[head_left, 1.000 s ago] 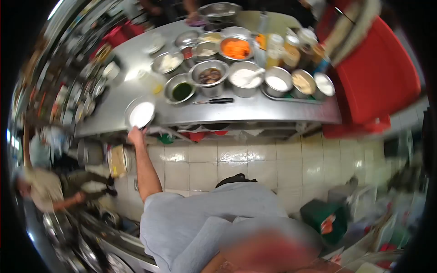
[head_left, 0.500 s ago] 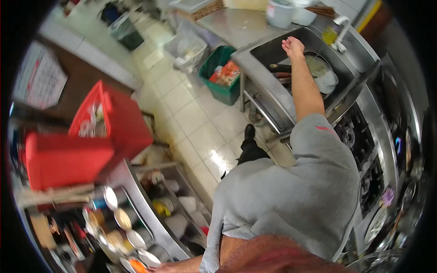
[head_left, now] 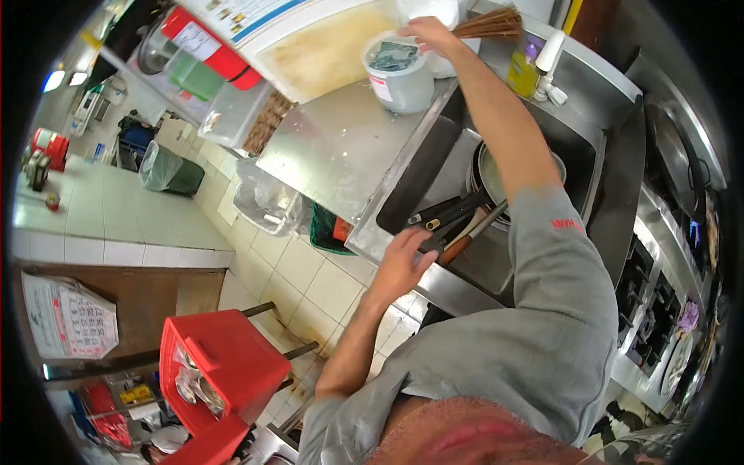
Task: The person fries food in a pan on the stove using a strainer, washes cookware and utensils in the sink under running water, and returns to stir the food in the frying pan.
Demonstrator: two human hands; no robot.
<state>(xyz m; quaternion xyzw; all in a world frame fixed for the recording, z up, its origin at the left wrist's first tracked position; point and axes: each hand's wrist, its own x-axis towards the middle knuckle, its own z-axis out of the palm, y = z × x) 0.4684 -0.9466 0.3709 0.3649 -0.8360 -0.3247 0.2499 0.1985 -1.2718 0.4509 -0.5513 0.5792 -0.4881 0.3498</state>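
Observation:
My right hand [head_left: 431, 35], its fingers apart, reaches over the far rim of a translucent plastic bucket [head_left: 404, 91]. Dark green material [head_left: 394, 56], perhaps scouring pads, sits in the bucket's top. My left hand [head_left: 403, 265] is at the near edge of the sink [head_left: 496, 279], fingers spread, holding nothing visible. Just beyond it lie black pan handles [head_left: 457, 211] and a wooden handle [head_left: 456, 249]. They belong to pans [head_left: 490, 174] in the sink, partly hidden behind my right forearm.
A soap bottle [head_left: 523, 70] and a white faucet [head_left: 549, 70] stand behind the sink. A straw brush [head_left: 488, 23] lies near the bucket. Left are a steel counter [head_left: 333, 147], a lined bin [head_left: 267, 205] and a red container [head_left: 248, 364]. The stove [head_left: 659, 310] is at right.
The view has turned toward the sink and counter. My right hand has gone from above the sink to the bucket. My left hand has come from the food containers to the sink edge.

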